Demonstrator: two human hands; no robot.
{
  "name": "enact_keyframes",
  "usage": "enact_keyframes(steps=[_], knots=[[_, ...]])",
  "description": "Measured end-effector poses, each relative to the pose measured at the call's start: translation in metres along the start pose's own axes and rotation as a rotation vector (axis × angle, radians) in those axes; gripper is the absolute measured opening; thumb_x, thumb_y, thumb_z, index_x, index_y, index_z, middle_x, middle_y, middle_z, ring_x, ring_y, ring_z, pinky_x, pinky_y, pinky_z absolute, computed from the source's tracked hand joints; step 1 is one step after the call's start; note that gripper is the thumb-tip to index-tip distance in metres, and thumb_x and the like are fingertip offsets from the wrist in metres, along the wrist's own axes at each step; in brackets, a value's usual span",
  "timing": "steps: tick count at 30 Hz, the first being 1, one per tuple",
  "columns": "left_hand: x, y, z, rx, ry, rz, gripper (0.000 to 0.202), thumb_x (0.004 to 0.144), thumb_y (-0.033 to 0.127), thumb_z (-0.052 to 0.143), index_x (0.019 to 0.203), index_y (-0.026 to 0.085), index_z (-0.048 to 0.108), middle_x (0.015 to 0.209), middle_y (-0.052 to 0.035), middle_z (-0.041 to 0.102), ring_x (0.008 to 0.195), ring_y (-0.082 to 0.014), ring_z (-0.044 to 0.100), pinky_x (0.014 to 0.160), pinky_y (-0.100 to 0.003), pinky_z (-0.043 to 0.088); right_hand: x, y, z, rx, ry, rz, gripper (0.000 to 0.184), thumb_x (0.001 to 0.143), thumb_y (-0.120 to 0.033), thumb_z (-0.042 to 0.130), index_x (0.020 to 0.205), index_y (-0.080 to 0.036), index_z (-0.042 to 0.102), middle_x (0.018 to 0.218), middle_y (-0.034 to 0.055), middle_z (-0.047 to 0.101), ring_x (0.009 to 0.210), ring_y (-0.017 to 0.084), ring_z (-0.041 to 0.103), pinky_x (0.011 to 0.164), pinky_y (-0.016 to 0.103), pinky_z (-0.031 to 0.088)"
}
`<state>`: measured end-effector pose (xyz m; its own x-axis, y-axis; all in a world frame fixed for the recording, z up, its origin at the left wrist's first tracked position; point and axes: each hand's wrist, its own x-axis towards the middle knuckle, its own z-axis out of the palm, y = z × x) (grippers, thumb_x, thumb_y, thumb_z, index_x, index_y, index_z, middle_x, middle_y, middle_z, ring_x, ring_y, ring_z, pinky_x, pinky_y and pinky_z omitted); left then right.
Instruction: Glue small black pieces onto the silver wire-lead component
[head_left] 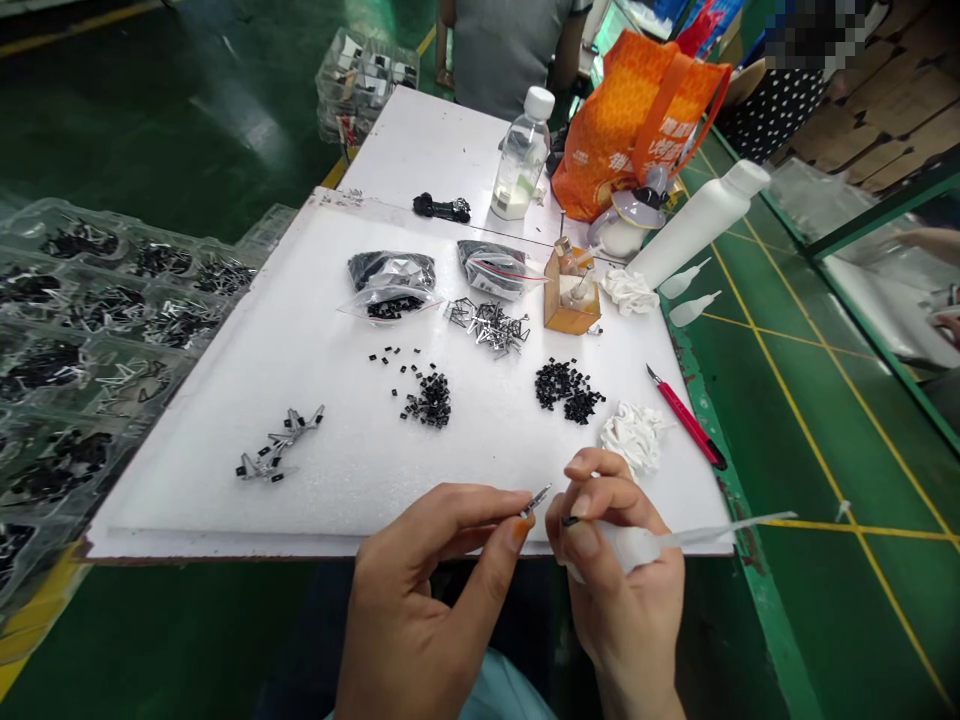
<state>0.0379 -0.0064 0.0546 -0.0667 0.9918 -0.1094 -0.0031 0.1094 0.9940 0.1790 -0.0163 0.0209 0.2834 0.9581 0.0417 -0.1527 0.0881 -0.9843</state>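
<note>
Closest to my eyes, over the near edge of the white table [360, 485], are my two hands, with a slim metal clip [536, 499] between them. It sits at the fingertips of my left hand [435, 570], thumb and forefinger closed on it, the other fingers bent behind. Its long axis slants from that grip toward my right hand [622, 565] and the table's far right corner. Just right of its free end, and apart from it, is a small black piece [570, 521]; I cannot tell whether the two line up in depth.

My right thumb and fingertips pinch that piece, and the same curled hand keeps a squeeze bottle [636, 546] against the palm, its thin nozzle pointing out past the near right corner. Beyond that hand lies a crumpled white cloth [634, 437], with a red knife [686, 420] along the right edge. Farther in are two heaps, the right black heap [566, 388] and the left black heap [429, 398]; toward the left edge lies a cluster of black-tipped clips [279, 445].
</note>
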Motion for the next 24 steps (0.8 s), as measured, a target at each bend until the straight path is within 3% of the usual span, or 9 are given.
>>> enact_keyframes(steps=[3,5,13,24], knots=[[-0.0018,-0.0004,-0.0014,-0.003,-0.031,0.012,0.020,0.088,0.015,0.073,0.087,0.033,0.082,0.084,0.0067,0.081,0.076,-0.0109,0.076,0.067,-0.013,0.059,0.0033,0.0030,-0.0036,-0.116,-0.070,-0.060,0.008,0.086,-0.027,0.081,0.084,-0.027,0.073,0.102,0.0050,0.063,0.104,0.022,0.061,0.074,0.029,0.050],[-0.0025,-0.0003,-0.0021,-0.005,-0.041,0.023,0.021,0.088,0.015,0.074,0.086,0.034,0.082,0.083,0.0077,0.080,0.075,-0.0099,0.075,0.066,-0.012,0.057,0.0051,0.0028,-0.0052,-0.156,-0.118,-0.063,0.006,0.087,-0.026,0.079,0.087,-0.028,0.074,0.101,0.0050,0.061,0.109,0.022,0.058,0.075,0.028,0.050],[0.0006,-0.0005,0.0006,-0.003,-0.040,0.031,0.023,0.087,0.014,0.074,0.087,0.036,0.083,0.085,0.0074,0.081,0.074,-0.0105,0.074,0.064,-0.013,0.057,0.0073,-0.0014,-0.0077,-0.184,-0.177,-0.111,0.009,0.088,-0.021,0.077,0.088,-0.031,0.076,0.107,0.0027,0.057,0.080,0.014,0.059,0.068,0.029,0.051],[-0.0017,-0.0010,-0.0007,0.013,-0.047,0.046,0.021,0.087,0.015,0.075,0.087,0.035,0.083,0.083,0.0052,0.080,0.072,-0.0119,0.073,0.061,-0.015,0.057,0.0055,0.0000,-0.0071,-0.198,-0.143,-0.138,0.012,0.087,-0.019,0.078,0.087,-0.031,0.076,0.103,0.0034,0.059,0.077,0.016,0.058,0.065,0.032,0.049]])
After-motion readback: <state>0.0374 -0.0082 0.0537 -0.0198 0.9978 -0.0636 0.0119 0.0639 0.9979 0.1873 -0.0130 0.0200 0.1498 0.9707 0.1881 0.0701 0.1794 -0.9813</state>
